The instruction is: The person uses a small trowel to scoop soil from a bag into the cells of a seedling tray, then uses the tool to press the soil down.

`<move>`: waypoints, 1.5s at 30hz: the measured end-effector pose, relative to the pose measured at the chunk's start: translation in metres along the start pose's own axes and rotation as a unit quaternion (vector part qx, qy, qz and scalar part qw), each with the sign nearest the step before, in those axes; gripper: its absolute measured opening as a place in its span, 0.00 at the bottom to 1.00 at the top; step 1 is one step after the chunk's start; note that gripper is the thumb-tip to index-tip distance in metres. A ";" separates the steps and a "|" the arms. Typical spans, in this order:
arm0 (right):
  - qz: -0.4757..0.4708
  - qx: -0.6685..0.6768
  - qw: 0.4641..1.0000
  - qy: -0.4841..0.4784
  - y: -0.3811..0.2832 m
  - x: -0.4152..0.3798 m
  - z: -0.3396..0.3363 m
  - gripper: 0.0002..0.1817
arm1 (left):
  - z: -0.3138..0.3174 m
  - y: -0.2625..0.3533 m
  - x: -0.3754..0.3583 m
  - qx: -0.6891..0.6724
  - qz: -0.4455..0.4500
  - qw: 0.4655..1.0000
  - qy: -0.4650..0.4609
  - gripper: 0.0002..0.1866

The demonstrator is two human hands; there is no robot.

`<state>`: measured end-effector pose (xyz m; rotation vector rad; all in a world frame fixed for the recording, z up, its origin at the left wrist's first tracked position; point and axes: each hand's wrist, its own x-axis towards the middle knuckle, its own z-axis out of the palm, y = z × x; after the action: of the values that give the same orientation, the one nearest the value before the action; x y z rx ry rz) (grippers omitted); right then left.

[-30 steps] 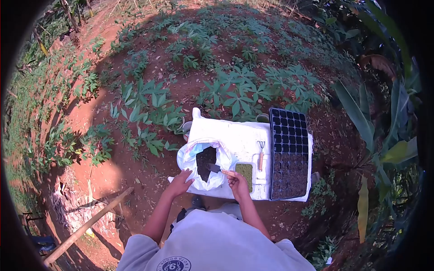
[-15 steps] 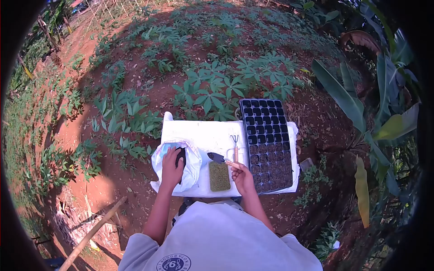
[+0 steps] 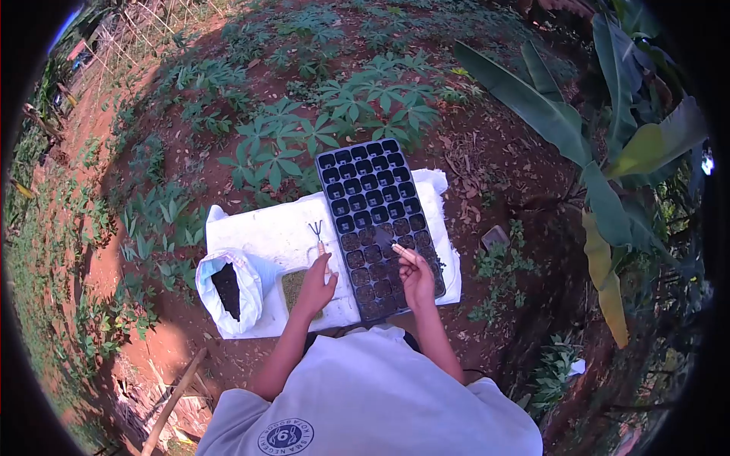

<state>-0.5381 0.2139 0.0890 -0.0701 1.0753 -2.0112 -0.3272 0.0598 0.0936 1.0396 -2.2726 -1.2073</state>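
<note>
My right hand (image 3: 418, 283) grips a small trowel (image 3: 402, 251) by its light wooden handle. Its dark blade overlaps the filled cells of a black seedling tray (image 3: 352, 265). Dark soil fills the tray's nearer cells; the farther ones hold none. Fingers stretched forward, my left hand (image 3: 314, 287) is just left of the tray, at the handle end of a small three-pronged hand fork (image 3: 318, 234). Partly under that hand lies a greenish, grainy rectangular block (image 3: 291, 285). Farther left stands an open white bag (image 3: 250, 285) with dark soil (image 3: 226, 292) inside.
A white cloth-like sheet (image 3: 266, 228) lies under the tools, bag and tray. Leafy green plants (image 3: 281, 148) grow in reddish ground beyond it. Large banana-like leaves (image 3: 532, 114) hang at the right, and a wooden pole (image 3: 175, 399) lies at lower left.
My left hand has come out of the soil bag and moved right, beside the hand fork. My right hand has brought the trowel over the seedling tray. The view has turned right.
</note>
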 end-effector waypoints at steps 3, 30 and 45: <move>-0.040 -0.018 0.999 0.018 -0.021 0.009 -0.023 0.20 | 0.024 0.017 0.008 -0.009 -0.031 0.999 -0.015 0.28; -0.122 -0.323 0.938 -0.004 -0.061 0.064 -0.088 0.19 | 0.114 0.021 0.007 0.057 -0.146 0.988 -0.018 0.38; -0.141 -0.418 0.895 -0.073 -0.061 0.039 -0.076 0.23 | 0.114 0.015 0.009 0.037 -0.153 0.987 -0.015 0.40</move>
<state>-0.6332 0.2551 0.0721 -0.8522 1.8329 -1.5937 -0.4094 0.1221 0.0410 1.4489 -2.2543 -1.2669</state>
